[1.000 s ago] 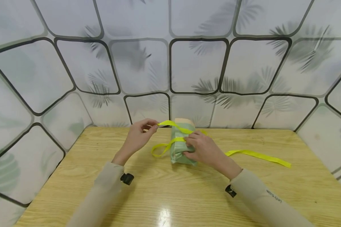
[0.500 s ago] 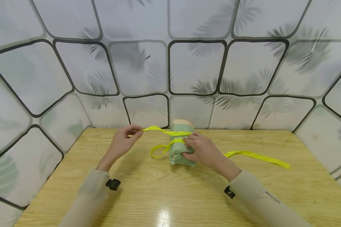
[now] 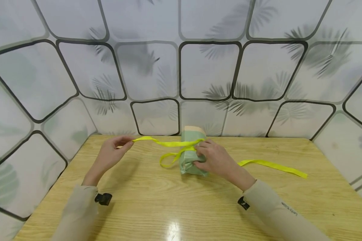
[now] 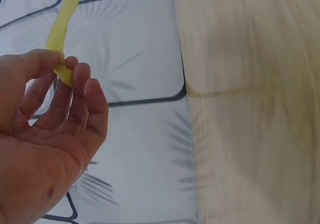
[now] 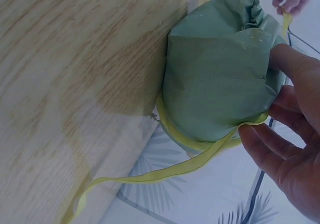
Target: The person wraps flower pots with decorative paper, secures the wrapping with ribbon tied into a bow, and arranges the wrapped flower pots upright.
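A soft green package (image 3: 189, 164) with a pale peach far end rests on the table, wrapped round by a yellow ribbon (image 3: 170, 144). My left hand (image 3: 111, 152), out to the left, pinches one stretch of ribbon between thumb and fingertips, drawn nearly straight from the package; the left wrist view shows this ribbon end (image 4: 61, 28) too. My right hand (image 3: 217, 160) grips the package from its right side. In the right wrist view the thumb presses the gathered wrapping and the fingertips touch the ribbon (image 5: 170, 170) at the package's edge.
A small ribbon loop (image 3: 166, 160) lies left of the package. The ribbon's loose tail (image 3: 274, 164) lies on the wooden table (image 3: 157, 207) at the right. A patterned cloth wall (image 3: 209, 70) stands right behind the table's far edge and along both sides.
My left hand has moved left, drawing out a longer stretch of ribbon, which has gone from slanting across the package to nearly level. The right hand and package have barely moved.
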Demonstrator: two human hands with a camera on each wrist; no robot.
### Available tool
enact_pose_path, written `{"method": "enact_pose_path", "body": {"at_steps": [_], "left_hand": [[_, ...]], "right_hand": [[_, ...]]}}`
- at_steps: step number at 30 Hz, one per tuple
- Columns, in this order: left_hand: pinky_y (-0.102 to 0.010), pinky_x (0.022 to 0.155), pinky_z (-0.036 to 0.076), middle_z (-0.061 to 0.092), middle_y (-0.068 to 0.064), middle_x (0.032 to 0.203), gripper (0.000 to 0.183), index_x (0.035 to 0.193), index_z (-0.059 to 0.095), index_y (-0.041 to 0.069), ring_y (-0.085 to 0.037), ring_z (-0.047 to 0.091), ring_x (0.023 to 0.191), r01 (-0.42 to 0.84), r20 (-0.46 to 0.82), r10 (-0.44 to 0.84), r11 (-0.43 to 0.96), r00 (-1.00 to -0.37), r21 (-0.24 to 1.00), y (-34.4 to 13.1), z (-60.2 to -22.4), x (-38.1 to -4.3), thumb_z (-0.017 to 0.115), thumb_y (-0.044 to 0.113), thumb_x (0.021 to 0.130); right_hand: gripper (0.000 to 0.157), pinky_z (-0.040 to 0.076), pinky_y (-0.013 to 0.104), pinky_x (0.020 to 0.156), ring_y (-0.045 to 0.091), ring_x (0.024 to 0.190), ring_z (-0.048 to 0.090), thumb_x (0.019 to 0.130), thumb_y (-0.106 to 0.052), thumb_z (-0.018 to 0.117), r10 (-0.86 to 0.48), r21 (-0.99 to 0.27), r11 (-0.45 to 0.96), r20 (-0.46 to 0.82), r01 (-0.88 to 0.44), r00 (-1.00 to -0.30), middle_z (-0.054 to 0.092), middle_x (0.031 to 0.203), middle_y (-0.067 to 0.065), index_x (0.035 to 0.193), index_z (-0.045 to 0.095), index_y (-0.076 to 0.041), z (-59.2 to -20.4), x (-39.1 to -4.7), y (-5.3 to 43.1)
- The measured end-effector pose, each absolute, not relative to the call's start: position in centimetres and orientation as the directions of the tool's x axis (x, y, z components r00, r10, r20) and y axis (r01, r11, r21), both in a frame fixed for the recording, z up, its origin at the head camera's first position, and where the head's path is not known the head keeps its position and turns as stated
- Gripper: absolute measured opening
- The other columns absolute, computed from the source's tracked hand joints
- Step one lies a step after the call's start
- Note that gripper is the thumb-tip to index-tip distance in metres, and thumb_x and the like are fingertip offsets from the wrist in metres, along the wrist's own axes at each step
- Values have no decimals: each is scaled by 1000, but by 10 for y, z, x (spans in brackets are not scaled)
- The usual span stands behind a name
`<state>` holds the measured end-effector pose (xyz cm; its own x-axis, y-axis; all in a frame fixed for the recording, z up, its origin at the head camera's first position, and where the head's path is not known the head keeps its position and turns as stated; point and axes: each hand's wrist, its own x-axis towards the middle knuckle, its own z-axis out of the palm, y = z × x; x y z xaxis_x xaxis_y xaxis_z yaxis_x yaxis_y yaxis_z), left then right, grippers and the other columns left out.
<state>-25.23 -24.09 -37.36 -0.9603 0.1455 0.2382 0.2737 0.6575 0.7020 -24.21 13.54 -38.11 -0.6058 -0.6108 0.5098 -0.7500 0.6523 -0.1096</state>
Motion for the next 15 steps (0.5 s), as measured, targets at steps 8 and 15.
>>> {"method": "enact_pose_path", "body": {"at_steps": [8, 15], "left_hand": [[-52, 89, 56, 70, -15, 126, 34, 129, 68, 11, -38, 66, 116, 238, 209, 129, 710, -969, 663, -262, -372, -245, 55, 33, 107], [-58, 92, 54, 67, -19, 132, 39, 133, 66, 9, -42, 62, 121, 195, 170, 110, 730, -979, 655, -275, -369, -240, 53, 36, 108]], "right_hand": [[25, 59, 37, 79, 26, 94, 68, 76, -21, 91, -609, -105, 651, 519, -752, -600, 75, 96, 7, 86, 72, -7, -381, -242, 136], [23, 60, 37, 79, 26, 96, 69, 77, -21, 91, -607, -106, 651, 523, -752, -599, 75, 98, 7, 83, 72, -9, -382, -243, 135]]}}
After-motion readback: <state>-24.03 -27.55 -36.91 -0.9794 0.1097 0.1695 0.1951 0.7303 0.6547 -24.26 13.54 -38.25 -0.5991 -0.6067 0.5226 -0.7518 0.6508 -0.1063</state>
